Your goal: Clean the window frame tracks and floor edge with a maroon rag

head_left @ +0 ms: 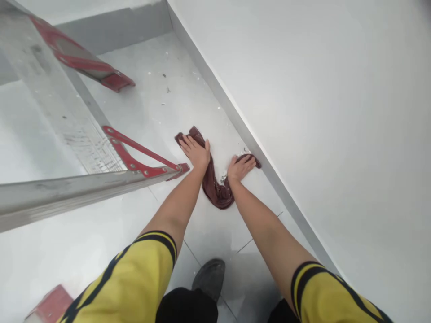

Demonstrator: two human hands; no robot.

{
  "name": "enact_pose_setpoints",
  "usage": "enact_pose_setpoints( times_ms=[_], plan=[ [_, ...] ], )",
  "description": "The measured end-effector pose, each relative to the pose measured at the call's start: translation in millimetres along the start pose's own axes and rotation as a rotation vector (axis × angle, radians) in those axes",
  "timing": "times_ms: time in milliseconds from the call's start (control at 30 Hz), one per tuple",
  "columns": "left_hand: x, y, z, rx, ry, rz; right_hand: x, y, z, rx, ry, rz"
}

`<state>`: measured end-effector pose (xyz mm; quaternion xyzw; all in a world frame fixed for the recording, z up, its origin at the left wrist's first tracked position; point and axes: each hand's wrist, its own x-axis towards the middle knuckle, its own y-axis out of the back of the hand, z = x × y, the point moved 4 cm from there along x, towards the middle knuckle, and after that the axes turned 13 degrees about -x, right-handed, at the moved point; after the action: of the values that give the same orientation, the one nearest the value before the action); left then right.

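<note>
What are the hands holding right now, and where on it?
Neither hand grips anything. Both press flat on a dark red rag on the floor tiles: the left hand on its left end, the right hand on its right end by the baseboard.

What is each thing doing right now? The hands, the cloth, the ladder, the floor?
Left hand: flat, pressing on one end of the cloth.
Right hand: flat, pressing on the other end.
Dark red cloth: bunched in a U on the floor.
Ladder: standing open.
Floor: dotted with white specks.
Shoe: planted on the floor.
</note>
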<state>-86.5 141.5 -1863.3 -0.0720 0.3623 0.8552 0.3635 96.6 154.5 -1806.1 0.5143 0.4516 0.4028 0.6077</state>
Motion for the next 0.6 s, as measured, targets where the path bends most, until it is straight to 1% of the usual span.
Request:
enact_pose_setpoints(
  times_ms=[67, 100, 133, 167, 200, 233, 267, 300, 367, 400, 433, 500, 533, 567, 600],
  plan=[
    [28, 8.5, 4, -0.015, 0.088, 0.072, 4, -1, -13, 0.01, -0.044, -0.005],
    [34, 13.0, 6, -0.021, 0.13, 0.102, 6, -1, -15, 0.009, -0.06, 0.006],
    [34, 17.4, 8, -0.031, 0.154, 0.123, 6, -1, -16, 0.009, -0.064, 0.021],
    [28, 21.2, 11, -0.034, 0.137, 0.124, 6, -1, -16, 0.012, -0.061, 0.037],
    [17, 23.9, 12, -0.025, 0.082, 0.101, 6, -1, -14, 0.023, -0.056, 0.053],
    [2, 25.4, 12, -0.009, -0.001, 0.059, 6, -2, -12, 0.038, -0.049, 0.063],
    [-16, 24.9, 12, 0.048, -0.132, -0.013, 6, -2, -10, 0.052, -0.045, 0.068],
    [-34, 22.9, 7, 0.106, -0.216, -0.097, 5, -3, -8, 0.06, -0.044, 0.067],
    [-64, 18.3, -10, 0.2, -0.248, -0.224, 5, -4, -9, 0.048, -0.061, 0.064],
    [-74, 15.9, -17, 0.234, -0.252, -0.26, 5, -4, -12, 0.03, -0.092, 0.071],
    [-80, 13.7, -23, 0.259, -0.247, -0.274, 6, -5, -16, 0.01, -0.13, 0.082],
    [-80, 9.2, -29, 0.29, -0.237, -0.262, 12, -7, -32, -0.004, -0.172, 0.099],
    [-75, 7.2, -29, 0.297, -0.221, -0.246, 18, -8, -44, 0.008, -0.138, 0.085],
    [-67, 5.4, -27, 0.299, -0.204, -0.235, 25, -10, -58, 0.036, -0.059, 0.047],
    [-56, 4.6, -25, 0.296, -0.183, -0.22, 33, -11, -72, 0.078, 0.053, -0.019]
  ],
)
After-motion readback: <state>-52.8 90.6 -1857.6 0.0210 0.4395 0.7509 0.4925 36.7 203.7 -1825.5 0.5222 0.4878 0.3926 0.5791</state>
